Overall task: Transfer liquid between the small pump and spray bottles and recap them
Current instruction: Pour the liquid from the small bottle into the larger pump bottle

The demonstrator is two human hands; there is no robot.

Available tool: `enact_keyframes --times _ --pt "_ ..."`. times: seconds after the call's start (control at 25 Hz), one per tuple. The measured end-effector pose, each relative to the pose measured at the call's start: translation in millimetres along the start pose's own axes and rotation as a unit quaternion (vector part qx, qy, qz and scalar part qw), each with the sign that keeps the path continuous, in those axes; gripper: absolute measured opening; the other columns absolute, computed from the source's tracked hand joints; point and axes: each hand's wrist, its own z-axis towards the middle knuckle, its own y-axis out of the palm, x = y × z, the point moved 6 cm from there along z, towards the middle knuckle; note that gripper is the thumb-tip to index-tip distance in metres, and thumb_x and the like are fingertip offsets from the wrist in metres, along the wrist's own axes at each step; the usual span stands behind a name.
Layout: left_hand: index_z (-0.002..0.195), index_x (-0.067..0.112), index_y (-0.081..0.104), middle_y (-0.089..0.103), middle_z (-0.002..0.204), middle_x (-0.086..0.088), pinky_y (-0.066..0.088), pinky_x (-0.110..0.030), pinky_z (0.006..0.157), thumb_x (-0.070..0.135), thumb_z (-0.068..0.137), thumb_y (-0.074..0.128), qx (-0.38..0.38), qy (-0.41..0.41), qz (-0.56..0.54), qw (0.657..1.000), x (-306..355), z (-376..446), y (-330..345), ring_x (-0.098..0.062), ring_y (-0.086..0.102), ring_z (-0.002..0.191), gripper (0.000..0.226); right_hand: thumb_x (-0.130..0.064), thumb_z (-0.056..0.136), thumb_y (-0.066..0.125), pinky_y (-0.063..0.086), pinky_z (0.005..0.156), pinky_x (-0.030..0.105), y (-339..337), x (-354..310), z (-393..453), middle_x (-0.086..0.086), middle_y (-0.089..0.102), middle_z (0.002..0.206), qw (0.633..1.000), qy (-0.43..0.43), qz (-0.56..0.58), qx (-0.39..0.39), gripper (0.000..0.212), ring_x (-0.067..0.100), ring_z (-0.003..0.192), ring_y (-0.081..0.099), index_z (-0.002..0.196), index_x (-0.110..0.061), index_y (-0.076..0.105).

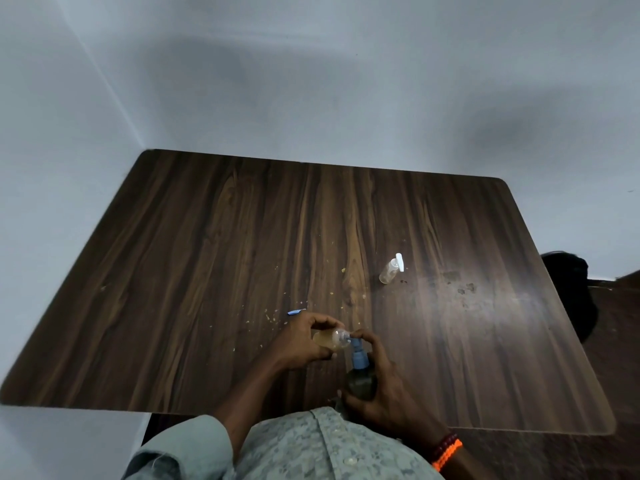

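Note:
My left hand (pixel 304 341) grips a small clear bottle (pixel 329 341) holding yellowish liquid, lying on its side with its open neck pointing right. My right hand (pixel 381 386) holds a dark bottle (pixel 362 384) with a blue pump top (pixel 358 356); a finger rests on the pump head, whose nozzle meets the clear bottle's neck. A second clear bottle with a white pump cap (pixel 391 269) stands apart, farther back on the table. A small blue piece (pixel 296 311) lies just behind my left hand.
The dark wooden table (pixel 207 254) carries scattered yellow crumbs (pixel 270 317) and dried stains (pixel 460 285) at the right. Grey walls close in at the back and left. A dark object (pixel 575 292) sits past the table's right edge.

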Motion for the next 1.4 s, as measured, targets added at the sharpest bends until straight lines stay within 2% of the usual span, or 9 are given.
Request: enact_keyframes --times 0.12,0.32,0.44,0.52,0.76,0.96,1.04,1.16,1.4 --pt "0.106 0.037 0.076 0.076 0.111 0.012 0.064 -0.036 0.090 -0.001 0.072 0.084 -0.009 0.004 0.013 1.000 2.8 -1.3 2.3 -0.004 0.070 0.109 0.052 -0.034 0.083 0.082 0.066 0.072 0.040 0.3 -0.9 0.2 -0.007 0.073 0.102 1.000 0.007 0.002 0.007 0.083 0.015 0.084 0.076 0.147 -0.043 0.029" --pt "0.114 0.023 0.077 0.075 0.116 0.003 0.066 -0.036 0.085 0.000 0.077 0.085 0.005 0.004 -0.016 1.000 3.3 -2.2 -4.4 -0.015 0.069 0.113 0.044 -0.044 0.083 0.084 0.060 0.095 0.022 1.4 -1.3 -2.7 -0.019 0.064 0.136 1.000 -0.002 0.007 0.000 0.100 0.003 0.116 0.070 0.160 -0.043 0.019" --pt "0.117 0.016 0.076 0.075 0.117 0.000 0.064 -0.028 0.086 -0.003 0.074 0.084 -0.004 0.008 0.013 1.000 5.0 -3.2 -2.9 -0.013 0.070 0.112 0.048 -0.038 0.082 0.084 0.063 0.073 0.024 2.5 3.0 -1.7 -0.015 0.072 0.102 1.000 0.011 0.008 0.007 0.088 0.007 0.087 0.076 0.150 -0.043 0.029" --pt "0.119 0.016 0.076 0.076 0.117 0.001 0.061 -0.024 0.087 -0.004 0.073 0.083 -0.012 0.011 0.046 0.999 6.0 -3.7 -0.4 -0.010 0.069 0.111 0.050 -0.035 0.081 0.083 0.061 0.067 0.023 1.5 1.0 0.4 -0.014 0.071 0.096 1.000 0.008 0.001 0.018 0.080 0.006 0.081 0.074 0.142 -0.046 0.033" --pt "0.117 0.023 0.075 0.074 0.117 0.005 0.060 -0.016 0.079 0.001 0.077 0.085 0.001 0.012 0.016 1.000 6.8 -5.3 -3.0 -0.007 0.067 0.111 0.047 -0.042 0.081 0.083 0.062 0.088 0.022 1.5 -0.4 -5.1 -0.016 0.065 0.132 1.000 0.006 -0.004 0.006 0.099 0.002 0.104 0.072 0.157 -0.045 0.020" --pt "0.120 0.016 0.075 0.076 0.118 0.001 0.062 -0.033 0.094 -0.001 0.074 0.084 -0.024 0.006 0.051 0.998 5.4 -3.9 2.5 -0.012 0.069 0.113 0.050 -0.031 0.079 0.085 0.062 0.067 0.024 -0.8 5.1 -1.5 -0.011 0.072 0.103 0.999 0.024 -0.001 0.030 0.080 0.010 0.083 0.076 0.141 -0.040 0.035" --pt "0.123 0.017 0.074 0.075 0.120 0.001 0.060 -0.032 0.096 0.002 0.075 0.085 -0.026 0.008 0.058 0.998 6.2 -3.0 2.5 -0.011 0.068 0.115 0.051 -0.035 0.079 0.085 0.063 0.072 0.024 -0.4 6.5 -2.3 -0.011 0.071 0.108 0.999 0.038 0.000 0.025 0.089 0.007 0.085 0.075 0.147 -0.043 0.029" --pt "0.125 0.018 0.072 0.074 0.123 0.002 0.060 -0.032 0.097 0.006 0.076 0.086 -0.025 0.006 0.057 0.998 6.4 -1.2 1.9 -0.012 0.066 0.117 0.052 -0.043 0.080 0.084 0.058 0.095 0.017 -0.7 6.1 -3.8 -0.017 0.061 0.137 0.999 0.036 -0.008 0.009 0.103 -0.003 0.116 0.067 0.159 -0.042 0.019" --pt "0.127 0.020 0.071 0.072 0.126 0.003 0.057 -0.038 0.103 0.007 0.076 0.087 -0.022 -0.012 0.066 0.998 1.6 0.8 2.1 -0.013 0.064 0.122 0.055 -0.039 0.086 0.085 0.040 0.121 0.023 1.4 2.8 -1.5 -0.011 0.036 0.166 1.000 0.013 -0.020 -0.008 0.109 0.004 0.149 0.043 0.165 -0.032 0.011"
